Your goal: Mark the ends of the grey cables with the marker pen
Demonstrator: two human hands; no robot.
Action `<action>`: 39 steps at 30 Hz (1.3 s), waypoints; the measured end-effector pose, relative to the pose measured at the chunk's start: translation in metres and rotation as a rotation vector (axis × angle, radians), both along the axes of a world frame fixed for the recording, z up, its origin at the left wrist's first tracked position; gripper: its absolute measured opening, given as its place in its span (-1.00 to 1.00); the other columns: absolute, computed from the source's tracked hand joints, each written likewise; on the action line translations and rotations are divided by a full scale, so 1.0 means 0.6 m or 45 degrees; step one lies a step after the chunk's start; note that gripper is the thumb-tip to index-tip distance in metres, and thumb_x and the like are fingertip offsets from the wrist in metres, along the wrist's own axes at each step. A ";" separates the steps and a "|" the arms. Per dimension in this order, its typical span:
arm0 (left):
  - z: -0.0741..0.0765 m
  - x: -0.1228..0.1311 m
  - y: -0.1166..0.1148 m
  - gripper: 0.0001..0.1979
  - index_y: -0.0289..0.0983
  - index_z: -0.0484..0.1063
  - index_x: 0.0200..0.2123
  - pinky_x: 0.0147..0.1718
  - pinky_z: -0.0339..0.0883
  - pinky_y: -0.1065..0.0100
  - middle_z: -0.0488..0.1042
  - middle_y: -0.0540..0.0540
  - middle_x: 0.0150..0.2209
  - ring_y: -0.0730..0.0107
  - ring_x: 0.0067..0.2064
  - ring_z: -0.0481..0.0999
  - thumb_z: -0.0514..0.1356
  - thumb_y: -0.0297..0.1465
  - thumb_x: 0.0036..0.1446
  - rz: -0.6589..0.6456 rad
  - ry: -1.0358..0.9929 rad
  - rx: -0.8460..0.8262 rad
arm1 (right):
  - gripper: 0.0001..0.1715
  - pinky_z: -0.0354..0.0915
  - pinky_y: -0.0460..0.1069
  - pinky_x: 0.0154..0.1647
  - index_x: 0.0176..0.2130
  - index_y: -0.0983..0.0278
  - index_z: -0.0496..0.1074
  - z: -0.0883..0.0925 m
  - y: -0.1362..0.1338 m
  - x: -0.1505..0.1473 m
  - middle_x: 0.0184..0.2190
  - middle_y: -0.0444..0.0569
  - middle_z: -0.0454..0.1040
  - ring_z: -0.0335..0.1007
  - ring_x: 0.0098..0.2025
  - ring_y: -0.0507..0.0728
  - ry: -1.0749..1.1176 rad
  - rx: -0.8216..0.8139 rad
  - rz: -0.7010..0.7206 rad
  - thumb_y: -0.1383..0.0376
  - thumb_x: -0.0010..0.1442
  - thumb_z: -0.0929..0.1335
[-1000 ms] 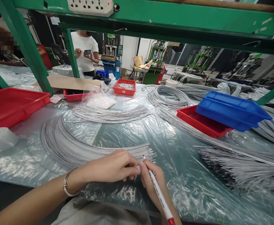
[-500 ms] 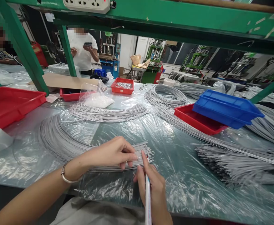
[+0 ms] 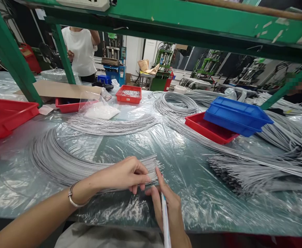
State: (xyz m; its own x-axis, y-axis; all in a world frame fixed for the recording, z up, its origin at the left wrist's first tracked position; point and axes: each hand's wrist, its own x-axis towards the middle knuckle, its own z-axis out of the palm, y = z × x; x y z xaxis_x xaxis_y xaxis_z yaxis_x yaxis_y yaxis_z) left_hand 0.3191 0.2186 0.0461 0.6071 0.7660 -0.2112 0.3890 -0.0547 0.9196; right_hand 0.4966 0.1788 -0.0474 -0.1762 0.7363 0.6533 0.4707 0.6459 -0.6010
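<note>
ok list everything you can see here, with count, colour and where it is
wire bundle: one, grey, curved, front left, under the hands
other wire bundles: several, grey, middle, back and right
red trays: four, left edge, back left, back middle, right
blue tray: one, tilted on the right red tray
plastic bag: one, clear, white contents, back left
cardboard: one, brown, back left
plastic sheet: clear, over the table
frame: green, overhead
person: white shirt, background
bracelet: one, silver, left wrist
pen: one, white, in right hand
left hand: on the wire ends
right hand: beside the wire ends
</note>
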 end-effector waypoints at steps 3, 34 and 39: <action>0.003 -0.002 0.002 -0.69 -0.35 0.43 -0.49 -0.58 0.24 0.59 0.44 -0.02 -0.54 0.52 -0.54 0.44 0.13 -0.29 0.23 -0.023 -0.005 -0.016 | -0.47 0.34 -0.05 -0.25 0.30 0.16 0.18 -0.002 -0.002 -0.001 -0.52 -0.18 0.50 0.42 -0.48 0.04 0.115 -0.066 0.046 0.30 0.38 0.23; -0.089 0.027 0.002 -0.63 -0.33 0.37 -0.52 -0.62 0.23 0.54 0.47 -0.05 -0.51 0.50 -0.58 0.42 0.16 -0.17 0.19 -0.271 0.155 -0.330 | -0.75 0.15 -0.13 -0.59 -0.46 0.30 0.46 0.000 -0.047 0.036 -0.62 -0.14 0.40 0.26 -0.63 -0.03 0.050 -0.125 -0.211 0.39 0.26 0.31; -0.083 0.029 0.002 -0.64 -0.33 0.37 -0.52 -0.62 0.22 0.53 0.47 -0.04 -0.50 0.51 -0.58 0.41 0.15 -0.20 0.20 -0.265 0.171 -0.336 | -0.68 0.11 -0.13 -0.59 -0.53 0.30 0.38 -0.003 -0.048 0.036 -0.67 -0.18 0.31 0.20 -0.65 -0.05 0.024 -0.101 -0.235 0.39 0.26 0.30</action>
State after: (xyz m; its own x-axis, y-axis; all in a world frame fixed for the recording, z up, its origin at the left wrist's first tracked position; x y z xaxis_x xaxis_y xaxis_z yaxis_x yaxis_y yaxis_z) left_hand 0.3363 0.2197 -0.0039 0.6978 0.5371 -0.4739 0.5128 0.0873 0.8541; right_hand 0.5184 0.1498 -0.0493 -0.0220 0.8042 0.5940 0.5649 0.5001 -0.6563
